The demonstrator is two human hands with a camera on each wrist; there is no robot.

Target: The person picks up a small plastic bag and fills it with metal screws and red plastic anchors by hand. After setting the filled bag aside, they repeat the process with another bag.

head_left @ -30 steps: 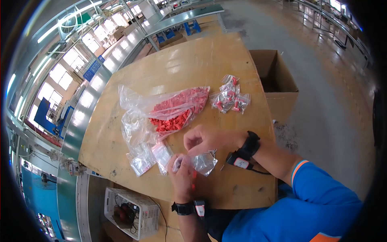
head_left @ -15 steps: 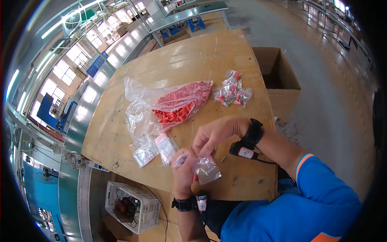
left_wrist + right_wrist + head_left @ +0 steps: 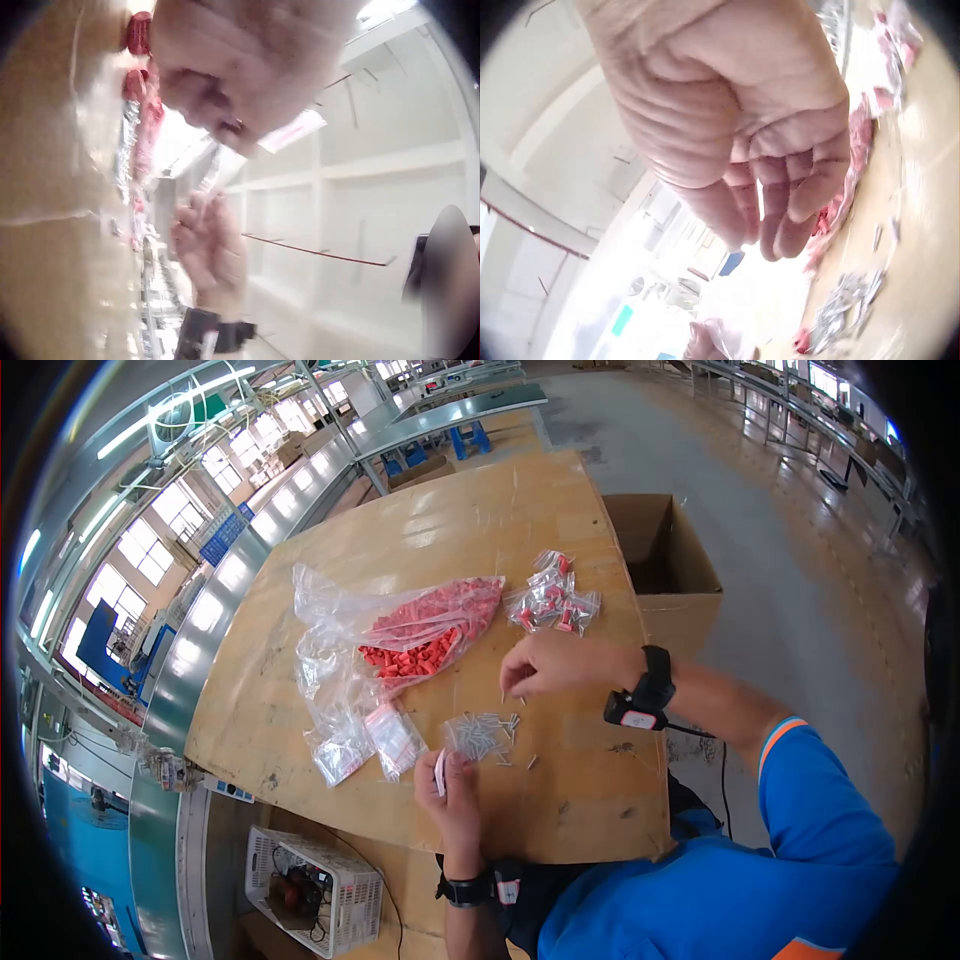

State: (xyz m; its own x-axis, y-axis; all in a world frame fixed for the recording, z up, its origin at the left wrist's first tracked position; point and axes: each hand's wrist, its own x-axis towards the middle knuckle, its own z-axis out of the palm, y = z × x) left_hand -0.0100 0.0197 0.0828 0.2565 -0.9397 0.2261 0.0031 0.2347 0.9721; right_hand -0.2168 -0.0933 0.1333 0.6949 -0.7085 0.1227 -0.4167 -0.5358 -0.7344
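My left hand (image 3: 455, 805) pinches a small clear bag with a white and pink edge (image 3: 439, 772); the left wrist view shows my left hand (image 3: 240, 64) close up, with that edge (image 3: 296, 131) sticking out. Just beyond these fingers lies a pile of silver screw-like pieces (image 3: 485, 735), partly seen through clear plastic. My right hand (image 3: 555, 663) hovers above the table to the right of the red pieces, fingertips pointing down near loose pieces. In the right wrist view the right hand (image 3: 735, 127) has bent fingers with a gap beside the thumb, nothing visible between them.
A large clear bag of red pieces (image 3: 410, 655) lies mid-table, flat empty bags (image 3: 395, 738) at its near end. Filled small bags (image 3: 553, 600) sit at the right. An open carton (image 3: 680, 595) stands beyond the right edge, a white crate (image 3: 355, 905) below the near-left edge.
My right hand has moved away from the left hand, outward over the table. The small bag was held between both hands; now only the left holds it. The silver pieces have come into view.
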